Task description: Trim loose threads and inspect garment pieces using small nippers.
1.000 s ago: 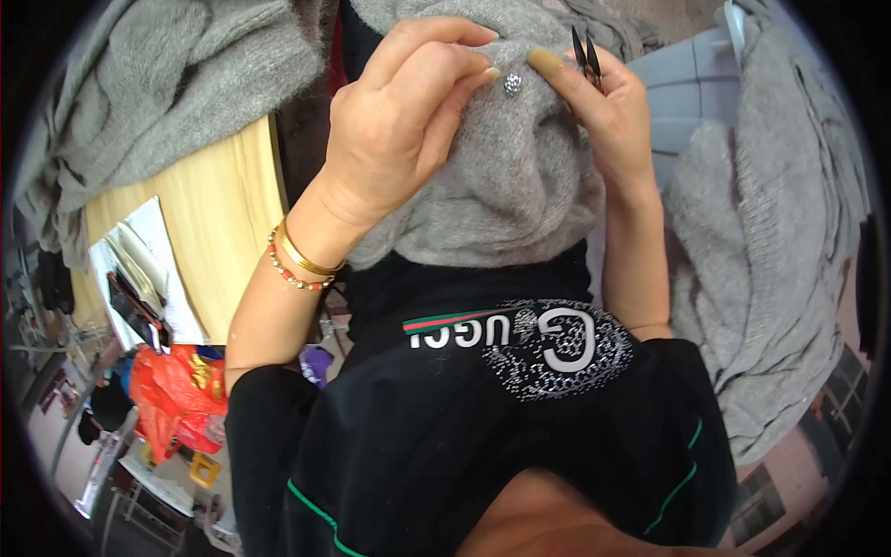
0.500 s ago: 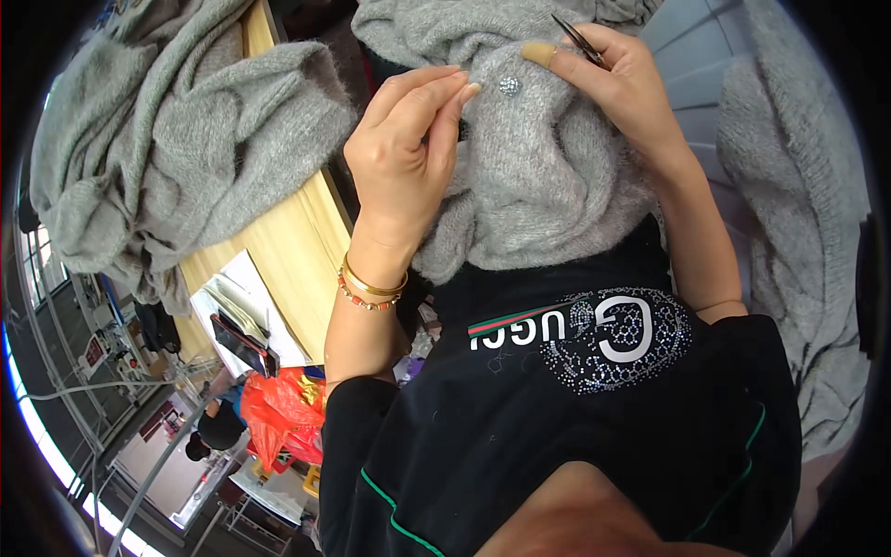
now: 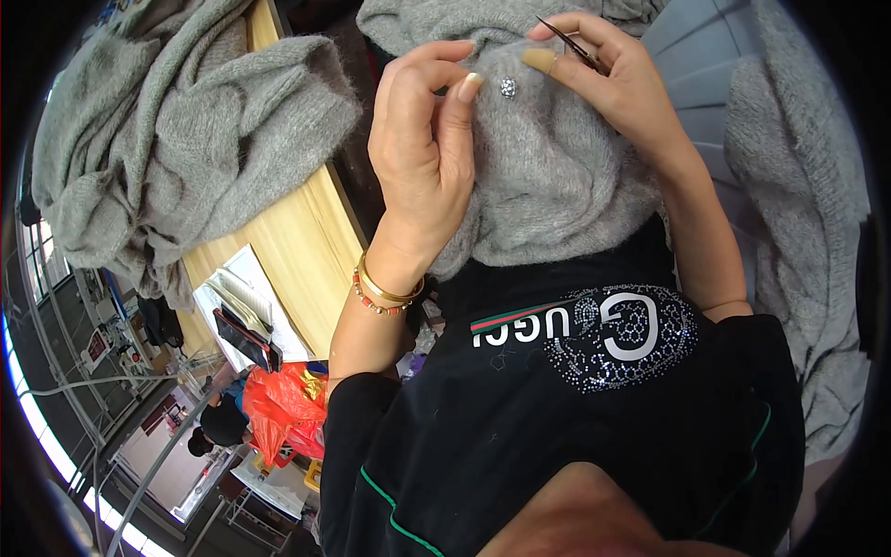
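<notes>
A grey fuzzy knit garment [image 3: 548, 186] lies bunched over my lap, with a round sparkling button [image 3: 508, 87] on it. My left hand [image 3: 422, 139] is raised just left of the button, thumb and index finger apart; no thread or needle can be made out between them. On the button's right, my right hand [image 3: 617, 84] holds dark pointed thread snips [image 3: 577, 46] across its fingers, blades toward the upper left. A tan finger cot [image 3: 538, 59] covers that thumb, which rests against the knit.
Another grey knit piece [image 3: 213, 130] is heaped on the wooden table [image 3: 297, 223] at left, near a notebook [image 3: 243, 269] and a dark phone-like object [image 3: 246, 339]. Below hangs a red plastic bag [image 3: 283, 408]. More grey knit [image 3: 789, 186] drapes at right. A person [image 3: 223, 422] is farther off.
My left thumb and index finger, pinched before, have come apart, and that hand has shifted slightly right. The snips have tilted a little in my right hand.
</notes>
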A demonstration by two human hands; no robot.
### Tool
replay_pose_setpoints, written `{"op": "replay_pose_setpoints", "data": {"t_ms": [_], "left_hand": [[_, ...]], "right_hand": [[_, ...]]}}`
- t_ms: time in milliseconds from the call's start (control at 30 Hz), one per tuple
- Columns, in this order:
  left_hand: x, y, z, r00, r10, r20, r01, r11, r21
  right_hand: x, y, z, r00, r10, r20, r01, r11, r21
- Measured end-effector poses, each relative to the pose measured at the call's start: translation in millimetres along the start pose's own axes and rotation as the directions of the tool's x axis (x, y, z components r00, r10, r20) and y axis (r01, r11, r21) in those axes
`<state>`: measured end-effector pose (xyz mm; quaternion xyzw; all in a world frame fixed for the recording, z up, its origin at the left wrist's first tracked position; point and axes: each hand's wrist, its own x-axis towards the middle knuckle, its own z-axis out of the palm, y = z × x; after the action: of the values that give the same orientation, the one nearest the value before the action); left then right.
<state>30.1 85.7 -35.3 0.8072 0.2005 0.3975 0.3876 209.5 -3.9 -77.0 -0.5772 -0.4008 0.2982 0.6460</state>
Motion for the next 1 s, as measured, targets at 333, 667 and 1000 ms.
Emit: {"op": "replay_pose_setpoints", "data": {"t_ms": [333,667,1000], "left_hand": [[-2.8,-7.1,1.0,1.0,-0.015,-0.021,0.014,0.998,-0.053],[-1.0,-13.9,-9.0,0.997,-0.049,-0.058,0.051,0.998,0.04],[-1.4,-9.9,-4.1,0.999,-0.023,-0.028,0.024,0.999,0.046]], "right_hand": [[-5.5,-31.3,0.2,0.939,0.082,0.335,-0.051,0.994,-0.1],[-25.8,-52.1,3.3,0.92,0.03,0.39,0.139,0.907,-0.398],[-23.9,-45.8,9.8,0.922,-0.115,0.37,0.289,0.84,-0.459]]}}
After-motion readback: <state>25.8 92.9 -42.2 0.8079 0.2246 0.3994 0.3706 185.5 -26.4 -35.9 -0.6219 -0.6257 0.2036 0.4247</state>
